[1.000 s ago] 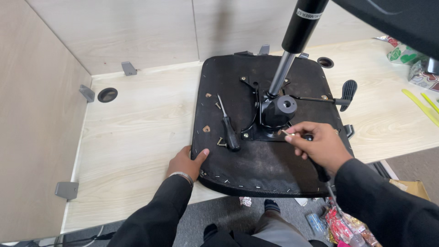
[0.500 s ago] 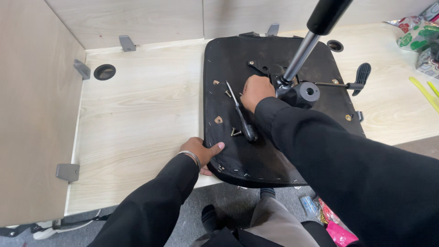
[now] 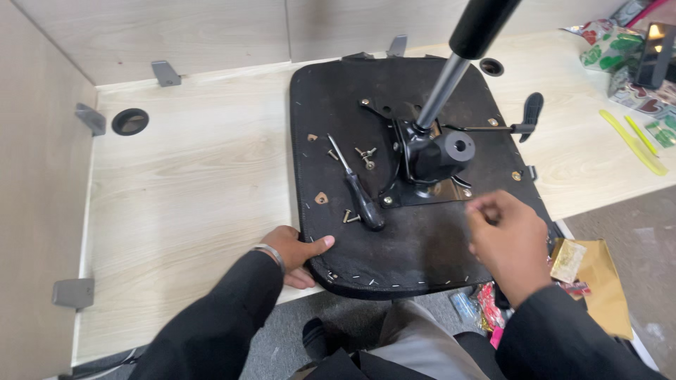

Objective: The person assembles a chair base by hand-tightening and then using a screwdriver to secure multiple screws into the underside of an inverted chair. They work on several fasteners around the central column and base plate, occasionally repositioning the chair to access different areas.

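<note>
An upturned black chair seat [image 3: 422, 253] lies on the light wooden desk [image 3: 190, 190]. A black metal mechanism [image 3: 433, 158] with a gas-lift post [image 3: 465, 49] and a lever [image 3: 528, 116] sits on it. A black-handled screwdriver [image 3: 359, 190] lies on the seat beside several loose screws [image 3: 365, 155]. My left hand [image 3: 296, 253] rests on the seat's near left edge, thumb on top. My right hand [image 3: 503, 239] hovers blurred over the seat's near right part, fingers pinched together; I cannot tell whether anything is between them.
Colourful packets [image 3: 605, 42] and yellow-green strips [image 3: 634, 141] lie at the desk's right end. A cable hole [image 3: 130, 121] and grey brackets [image 3: 165, 72] mark the left and back. A tan partition stands behind. Paper and wrappers [image 3: 584, 281] lie on the floor at right.
My right hand has pulled back from the screws near the screwdriver to the seat's near right side. Loose screws now lie where it reached. My left hand stays on the seat edge.
</note>
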